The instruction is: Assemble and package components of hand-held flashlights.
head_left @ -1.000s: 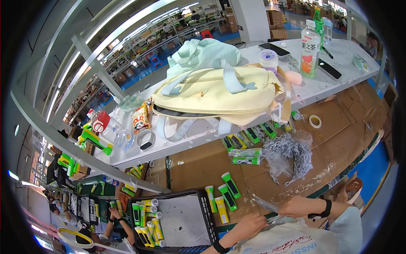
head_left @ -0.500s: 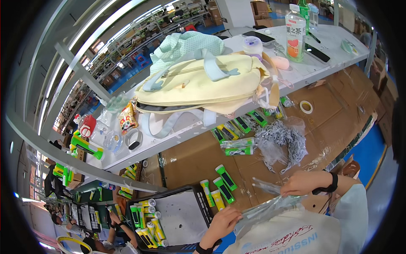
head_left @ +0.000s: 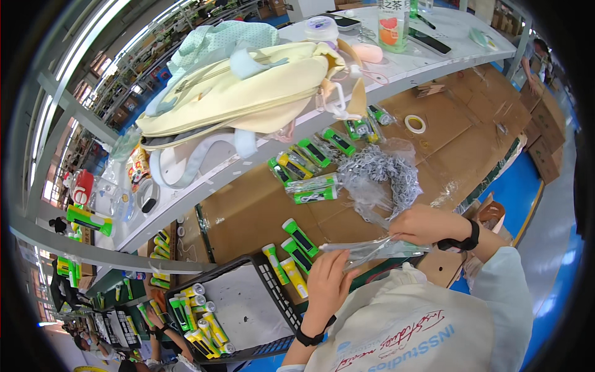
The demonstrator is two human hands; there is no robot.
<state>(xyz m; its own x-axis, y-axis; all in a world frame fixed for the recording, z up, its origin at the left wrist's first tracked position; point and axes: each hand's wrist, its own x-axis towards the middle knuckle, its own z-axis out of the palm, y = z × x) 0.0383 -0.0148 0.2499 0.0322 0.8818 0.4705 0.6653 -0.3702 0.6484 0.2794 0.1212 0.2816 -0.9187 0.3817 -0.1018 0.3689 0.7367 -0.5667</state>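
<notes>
A clear plastic bag (head_left: 375, 250) is stretched between my two hands, above the front edge of the cardboard-covered bench. My right hand (head_left: 424, 224) pinches it at the far right side, fingers curled. At its left end, my left hand (head_left: 328, 278) holds the bag with its fingers bent together. Just left of that hand lie several flashlights, among them a yellow one (head_left: 294, 277) and a green one with a black panel (head_left: 299, 237). Beyond my right hand is a heap of grey cords (head_left: 383, 177) in a clear bag.
At the left stands a black crate (head_left: 282, 302) with green and yellow flashlights (head_left: 204, 328). Bagged flashlights (head_left: 315, 188) and a tape roll (head_left: 415, 124) lie on the cardboard (head_left: 458, 133). A white shelf (head_left: 291, 139) above carries a cream bag (head_left: 242, 99). A co-worker's hands (head_left: 158, 316) show lower left.
My view has shifted, so the bench things sit further left and higher. My left hand has come up to the bag's end, and the bag is now lifted and stretched flatter between both hands.
</notes>
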